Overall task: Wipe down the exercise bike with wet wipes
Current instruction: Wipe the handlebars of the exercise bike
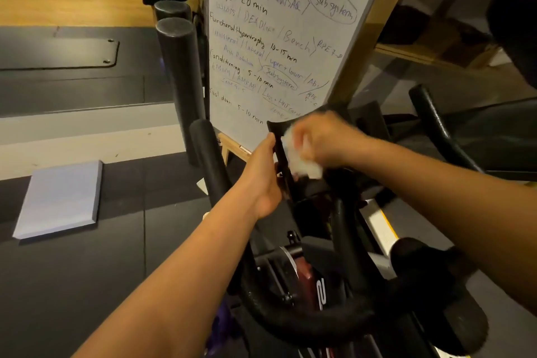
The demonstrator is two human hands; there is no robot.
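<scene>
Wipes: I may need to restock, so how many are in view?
1. The wipe is bunched under the right hand, against the black console that the left hand grips. More may be hidden or out of view.

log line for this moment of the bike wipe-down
phase: wiping | left hand: grips console edge | right hand: holds wet wipe against console face, motion-blurred

Counted: 2 hands [265, 180] [327, 139], 1 wipe [302, 166], 1 bike [319, 325], 1 whiteboard [276, 23] (handwritten).
</scene>
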